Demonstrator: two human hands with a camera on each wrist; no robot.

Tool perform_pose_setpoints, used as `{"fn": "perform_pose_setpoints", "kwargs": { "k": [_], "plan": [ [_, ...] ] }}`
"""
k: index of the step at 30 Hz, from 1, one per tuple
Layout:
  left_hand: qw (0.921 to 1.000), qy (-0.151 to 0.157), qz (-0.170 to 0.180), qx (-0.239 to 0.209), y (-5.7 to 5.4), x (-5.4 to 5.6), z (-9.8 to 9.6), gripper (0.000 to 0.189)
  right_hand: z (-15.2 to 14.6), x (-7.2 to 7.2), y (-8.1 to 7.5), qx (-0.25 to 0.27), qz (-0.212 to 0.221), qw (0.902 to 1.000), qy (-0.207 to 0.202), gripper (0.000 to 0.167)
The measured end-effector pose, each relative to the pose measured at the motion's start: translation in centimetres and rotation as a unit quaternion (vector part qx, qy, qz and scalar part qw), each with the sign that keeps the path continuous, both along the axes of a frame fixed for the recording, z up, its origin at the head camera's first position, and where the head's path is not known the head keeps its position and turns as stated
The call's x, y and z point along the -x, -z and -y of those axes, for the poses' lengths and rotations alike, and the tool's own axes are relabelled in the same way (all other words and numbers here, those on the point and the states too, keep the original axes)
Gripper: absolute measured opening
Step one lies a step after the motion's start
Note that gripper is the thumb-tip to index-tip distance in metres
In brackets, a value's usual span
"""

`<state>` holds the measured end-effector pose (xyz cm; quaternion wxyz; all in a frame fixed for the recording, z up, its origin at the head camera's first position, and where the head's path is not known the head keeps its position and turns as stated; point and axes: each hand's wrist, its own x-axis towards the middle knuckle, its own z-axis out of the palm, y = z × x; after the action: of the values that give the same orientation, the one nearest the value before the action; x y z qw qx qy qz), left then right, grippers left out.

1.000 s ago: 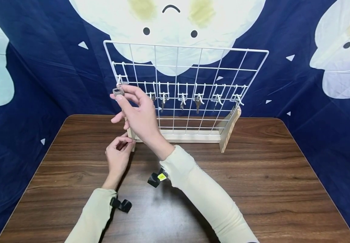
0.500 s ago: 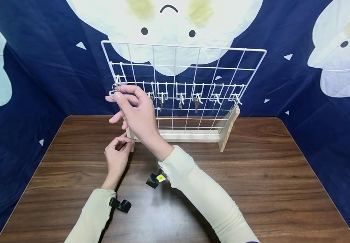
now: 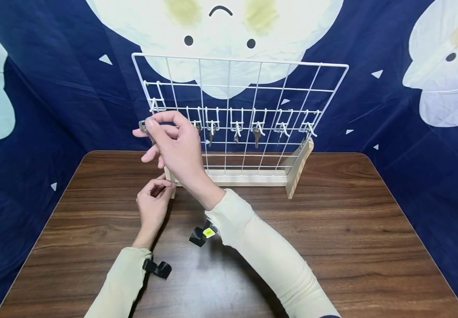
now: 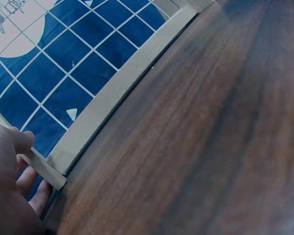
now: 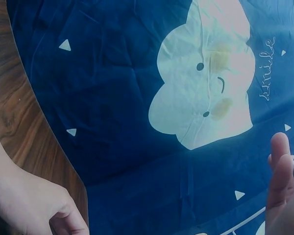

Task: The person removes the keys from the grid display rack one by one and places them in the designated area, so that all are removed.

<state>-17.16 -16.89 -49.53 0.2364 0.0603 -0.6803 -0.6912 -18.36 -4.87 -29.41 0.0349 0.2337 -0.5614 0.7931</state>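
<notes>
In the head view my right hand (image 3: 179, 148) pinches a small metal key (image 3: 143, 126) between thumb and fingertips. Its squarish head shows at the fingertips; the rest is mostly hidden. Just above is a white wire hook (image 3: 155, 104) at the upper left of a wire grid rack (image 3: 229, 84), apart from the key. My left hand (image 3: 154, 204) holds the wooden side foot (image 3: 173, 193) at the rack's left end. Thumb and fingers close around that wooden foot (image 4: 48, 172) in the left wrist view. My right fingers (image 5: 280, 183) show at the edge of the right wrist view.
Lower hooks run in a row across the rack; keys hang on several, such as one key (image 3: 257, 137) near the middle. The rack's right wooden foot (image 3: 299, 170) stands on the brown table (image 3: 356, 247). A blue cloth (image 3: 62, 88) with cloud prints surrounds the table.
My right hand has drawn the key left and slightly down, away from the upper left hook. My left hand stays on the wooden foot.
</notes>
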Motion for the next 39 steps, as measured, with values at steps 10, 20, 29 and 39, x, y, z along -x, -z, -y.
{"fn": "perform_pose_setpoints", "kwargs": {
  "k": [10,20,29,39],
  "plan": [
    [1.0,0.002,0.003,-0.002,0.0,0.0,-0.1,0.01,-0.3,-0.4,0.3,0.0,-0.005,0.9999,0.014,0.009],
    [1.0,0.002,0.001,-0.006,0.2,0.1,-0.1,0.01,-0.8,-1.5,0.9,-0.065,-0.017,0.9959,0.061,0.013],
    [0.9999,-0.003,0.0,-0.01,0.1,0.1,0.0,0.012,-1.3,-2.2,1.8,-0.07,-0.018,0.9965,0.043,0.013],
    [0.9998,-0.012,0.006,-0.017,-0.1,0.2,-0.1,0.014,-1.8,-3.4,3.1,-0.029,0.033,0.999,-0.005,0.015]
  ]
}}
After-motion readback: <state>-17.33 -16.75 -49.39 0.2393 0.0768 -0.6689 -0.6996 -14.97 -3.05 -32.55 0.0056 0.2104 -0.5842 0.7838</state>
